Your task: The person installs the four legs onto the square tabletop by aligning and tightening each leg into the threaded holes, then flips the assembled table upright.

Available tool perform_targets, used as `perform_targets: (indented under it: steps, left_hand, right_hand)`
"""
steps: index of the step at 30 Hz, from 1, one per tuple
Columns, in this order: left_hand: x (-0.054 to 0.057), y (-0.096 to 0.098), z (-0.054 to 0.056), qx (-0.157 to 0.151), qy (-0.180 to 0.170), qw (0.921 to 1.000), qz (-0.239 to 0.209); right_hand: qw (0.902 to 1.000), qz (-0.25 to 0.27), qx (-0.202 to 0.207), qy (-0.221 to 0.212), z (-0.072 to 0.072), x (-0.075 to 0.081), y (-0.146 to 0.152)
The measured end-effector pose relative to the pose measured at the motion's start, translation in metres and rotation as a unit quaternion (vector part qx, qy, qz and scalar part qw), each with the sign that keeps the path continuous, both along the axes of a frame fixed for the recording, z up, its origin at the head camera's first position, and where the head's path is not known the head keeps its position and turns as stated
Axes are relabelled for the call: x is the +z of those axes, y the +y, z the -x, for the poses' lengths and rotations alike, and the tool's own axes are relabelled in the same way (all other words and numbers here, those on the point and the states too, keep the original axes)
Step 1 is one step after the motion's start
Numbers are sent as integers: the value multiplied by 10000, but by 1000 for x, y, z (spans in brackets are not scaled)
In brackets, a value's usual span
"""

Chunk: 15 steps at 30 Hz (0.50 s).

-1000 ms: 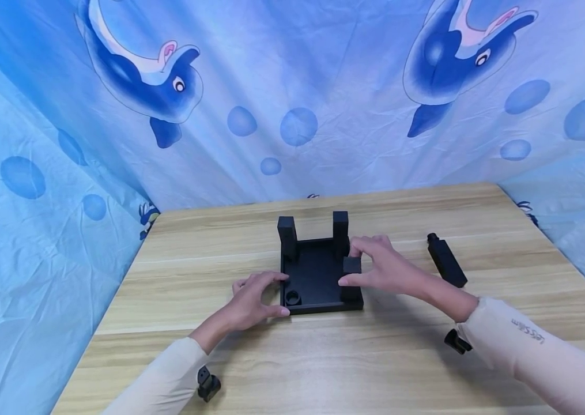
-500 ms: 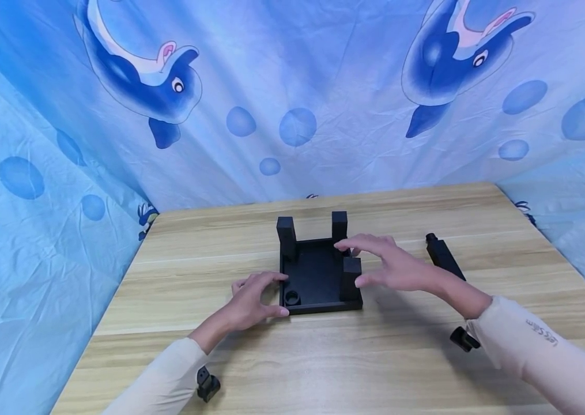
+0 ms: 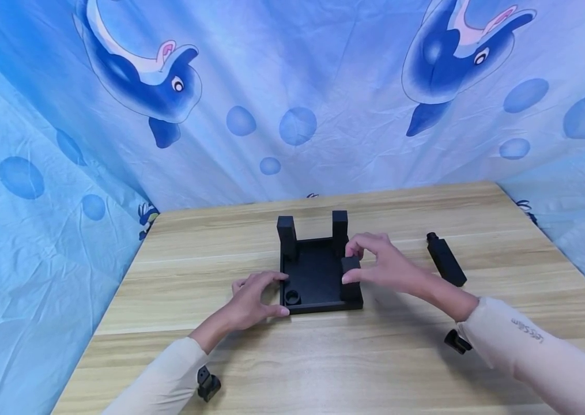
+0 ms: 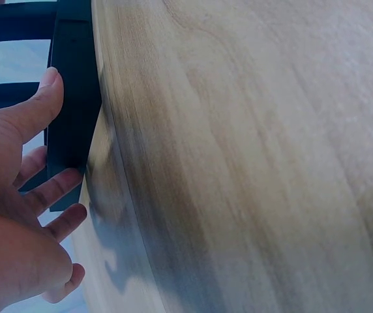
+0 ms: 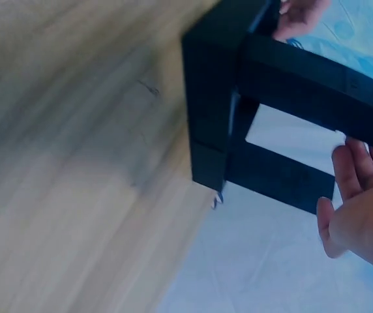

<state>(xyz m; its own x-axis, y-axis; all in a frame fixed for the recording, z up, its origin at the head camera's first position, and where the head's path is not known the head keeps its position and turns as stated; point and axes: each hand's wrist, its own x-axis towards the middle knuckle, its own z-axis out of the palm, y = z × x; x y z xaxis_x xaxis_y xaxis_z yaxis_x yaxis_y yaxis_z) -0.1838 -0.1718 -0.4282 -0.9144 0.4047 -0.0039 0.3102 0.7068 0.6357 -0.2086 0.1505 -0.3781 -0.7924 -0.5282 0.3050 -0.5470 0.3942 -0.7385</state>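
A black square tabletop (image 3: 318, 278) with a raised rim lies upside down, three block-shaped legs standing up from its corners. My right hand (image 3: 388, 266) pinches the top of the near right leg (image 3: 350, 288) between thumb and fingers. At the near left corner, a round socket (image 3: 293, 298) shows. My left hand (image 3: 252, 300) holds that corner, thumb at the near edge and index finger on the left rim. In the left wrist view, the thumb and fingers lie against the tabletop's side (image 4: 75, 98). The right wrist view shows my fingers around the end of the leg (image 5: 310, 81).
A loose black leg (image 3: 446, 262) with a threaded end lies right of the tabletop. Small black clip-like pieces sit by the left sleeve (image 3: 208, 385) and right sleeve (image 3: 455, 341). A blue dolphin-print curtain (image 3: 297, 75) hangs behind the wooden table (image 3: 318, 369).
My right hand loosened off the near right leg, drew slightly right with fingers spread, then came back and pinched its top again. The left hand stays at the corner.
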Motion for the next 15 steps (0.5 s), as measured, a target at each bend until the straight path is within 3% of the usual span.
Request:
perform_targets:
  steps: [3,7,15]
  left_hand:
    - [0,0,0,8,3,10000,8]
    - [0,0,0,11,11,10000,12]
    - [1,0,-1,17,-15,10000,16]
  right_hand:
    - [9999,40,-162,38,-3,-3,-2]
    - [9999,102,-89,-60,-5,-5,1]
    - [9964,-223,772,-283,0,3,17]
